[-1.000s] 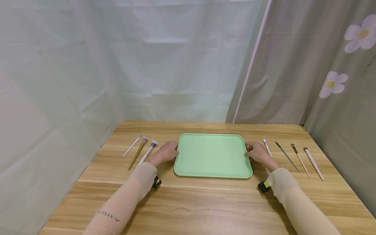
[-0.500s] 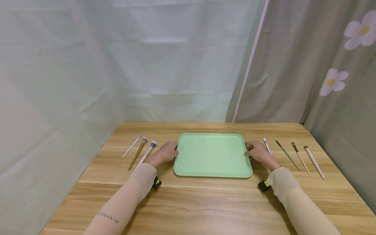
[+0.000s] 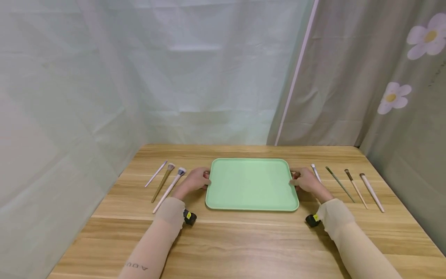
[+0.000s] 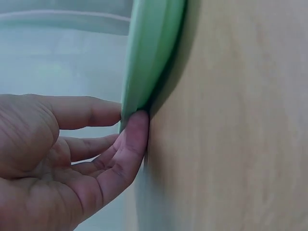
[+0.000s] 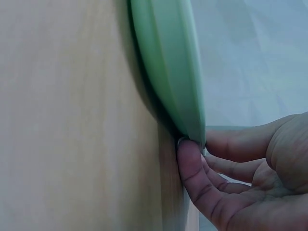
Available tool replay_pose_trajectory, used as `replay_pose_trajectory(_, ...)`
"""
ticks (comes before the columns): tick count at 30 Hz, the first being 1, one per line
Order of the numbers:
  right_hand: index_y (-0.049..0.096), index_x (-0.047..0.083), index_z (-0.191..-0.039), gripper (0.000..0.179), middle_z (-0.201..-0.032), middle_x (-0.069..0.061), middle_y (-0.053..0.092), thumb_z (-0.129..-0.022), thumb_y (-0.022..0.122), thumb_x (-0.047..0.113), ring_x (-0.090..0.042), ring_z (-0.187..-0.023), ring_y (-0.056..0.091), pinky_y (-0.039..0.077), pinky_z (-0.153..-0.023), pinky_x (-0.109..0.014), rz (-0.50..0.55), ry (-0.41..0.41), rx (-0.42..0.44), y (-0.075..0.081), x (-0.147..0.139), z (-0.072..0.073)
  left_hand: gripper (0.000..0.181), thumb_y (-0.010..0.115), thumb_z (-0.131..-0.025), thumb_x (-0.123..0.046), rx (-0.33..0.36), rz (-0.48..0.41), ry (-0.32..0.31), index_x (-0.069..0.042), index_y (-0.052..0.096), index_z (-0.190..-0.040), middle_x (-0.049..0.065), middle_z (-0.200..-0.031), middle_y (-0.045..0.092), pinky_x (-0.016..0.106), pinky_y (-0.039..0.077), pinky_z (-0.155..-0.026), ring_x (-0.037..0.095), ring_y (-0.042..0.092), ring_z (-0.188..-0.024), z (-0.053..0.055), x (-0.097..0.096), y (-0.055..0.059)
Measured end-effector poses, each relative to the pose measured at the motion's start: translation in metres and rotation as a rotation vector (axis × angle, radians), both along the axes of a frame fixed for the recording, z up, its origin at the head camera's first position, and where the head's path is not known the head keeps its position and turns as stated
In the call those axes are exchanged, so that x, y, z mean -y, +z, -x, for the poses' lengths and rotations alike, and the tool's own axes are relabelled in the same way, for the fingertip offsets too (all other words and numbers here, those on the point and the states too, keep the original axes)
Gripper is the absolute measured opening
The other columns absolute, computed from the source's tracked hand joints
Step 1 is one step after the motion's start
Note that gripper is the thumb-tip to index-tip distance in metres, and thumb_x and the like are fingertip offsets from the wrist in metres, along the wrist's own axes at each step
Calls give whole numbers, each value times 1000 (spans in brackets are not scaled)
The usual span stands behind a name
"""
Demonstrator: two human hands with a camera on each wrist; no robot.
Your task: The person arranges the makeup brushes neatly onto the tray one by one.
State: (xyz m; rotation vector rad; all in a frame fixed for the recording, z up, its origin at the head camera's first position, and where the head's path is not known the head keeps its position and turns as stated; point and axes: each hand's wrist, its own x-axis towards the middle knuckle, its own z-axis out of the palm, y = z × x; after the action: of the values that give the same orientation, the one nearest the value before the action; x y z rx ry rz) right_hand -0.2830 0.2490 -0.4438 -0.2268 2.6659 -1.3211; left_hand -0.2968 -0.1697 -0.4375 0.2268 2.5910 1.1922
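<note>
Head view, left hand (image 3: 195, 180) and right hand (image 3: 308, 180) pinching opposite ends of a green tray (image 3: 252, 184), grips narrow

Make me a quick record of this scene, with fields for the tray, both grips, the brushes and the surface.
Tray: green tray, rectangular, rounded corners
Left grip: thumb and fingers pinch the tray's left edge
Right grip: thumb and fingers pinch the right edge
Left of tray: slim purple stick, gold-handled brush, pale-handled brush
Right of tray: white-handled brush (partly hidden), green stick, brown-tipped brush, pale pink brush
Surface: wood-grain table
Backdrop: hanging fabric
</note>
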Motion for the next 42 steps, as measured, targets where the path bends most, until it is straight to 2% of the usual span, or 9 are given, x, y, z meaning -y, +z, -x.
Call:
replay_pose_trajectory(3, 43, -18, -146, 60, -94, -18, 57, -93, 67, -8, -20, -70, 59, 57, -60, -30, 13, 6, 7, 0, -1, 0, 50, 62, -96, 4, 21, -52, 11, 10, 51, -144, 14, -105, 58, 32, 60, -77, 22, 64, -88, 1, 3, -3)
replay_pose_trajectory(13, 42, -20, -146, 59, -93, -16, 56, -94, 67, -7, -18, -72, 58, 58, -61, -29, 45, 27, 30, -1, -2, 2, 53, 63, -95, 4, 52, -146, 1, 11, 47, -145, 14, -106, 54, 34, 61, -79, 23, 61, -89, 5, 6, -7)
replay_pose_trajectory(25, 42, -20, -146, 59, -94, -18, 58, -94, 67, -6, -19, -67, 60, 58, -60, -31, -2, 25, 7, 0, -1, 2, 53, 61, -95, 6, 74, -180, 13, 12, 45, -145, 15, -108, 54, 33, 60, -80, 23, 60, -92, 2, 5, -5)
replay_pose_trajectory(31, 39, -22, -146, 61, -98, -23, 61, -96, 66, -4, -21, -66, 64, 60, -62, -33, -4, 45, 17, 8, -2, -1, 55, 62, -95, 6, 78, -192, 20, 12, 45, -146, 15, -108, 54, 33, 60, -79, 22, 60, -92, 1, 6, -4)
replay_pose_trajectory(35, 36, -22, -148, 61, -108, -30, 62, -98, 64, -2, -25, -69, 69, 62, -66, -38, -9, 34, 24, 14, -6, -1, 57, 62, -93, 7, 79, -205, 27, 13, 44, -146, 14, -106, 53, 32, 61, -79, 22, 59, -91, 2, 8, -6)
replay_pose_trajectory(42, 38, -18, -149, 56, -110, -29, 61, -101, 58, 0, -26, -76, 70, 62, -71, -38, -11, 16, 46, 19, -19, -2, 57, 62, -93, 7, 80, -239, 2, 14, 42, -147, 14, -105, 51, 34, 60, -79, 21, 57, -90, 2, 8, -7)
